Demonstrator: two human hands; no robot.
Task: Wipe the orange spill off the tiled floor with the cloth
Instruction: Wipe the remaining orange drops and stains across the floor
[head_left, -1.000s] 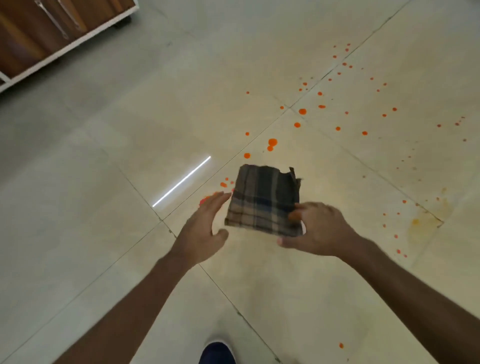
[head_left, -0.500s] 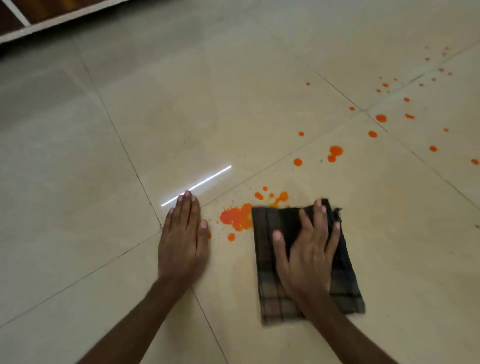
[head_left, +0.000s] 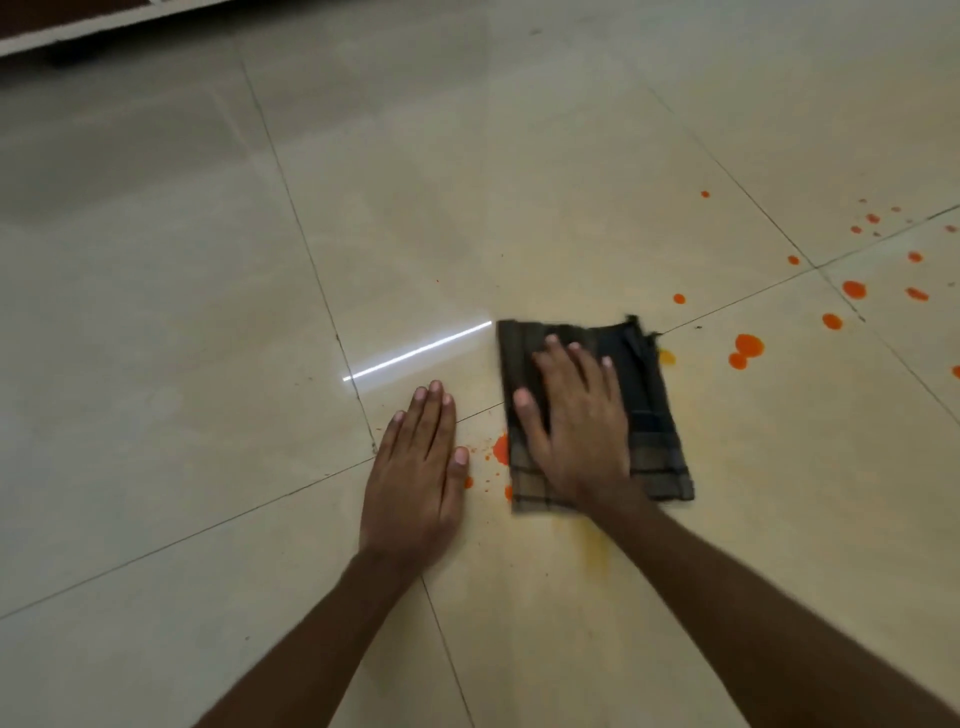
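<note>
The right hand (head_left: 576, 431), grip flat and spread, has pushed the cloth (head_left: 647, 410) at frame centre over most of the orange splat (head_left: 500, 449), leaving a yellowish smear (head_left: 597, 558), while the left hand (head_left: 415, 467) lies open on the floor (head_left: 208, 312) and drops (head_left: 746, 345) at right remain.

No text, label, brand, number or sign can be read anywhere, neither on the plaid cloth (head_left: 649, 415) nor on the tiled floor (head_left: 519, 156).
</note>
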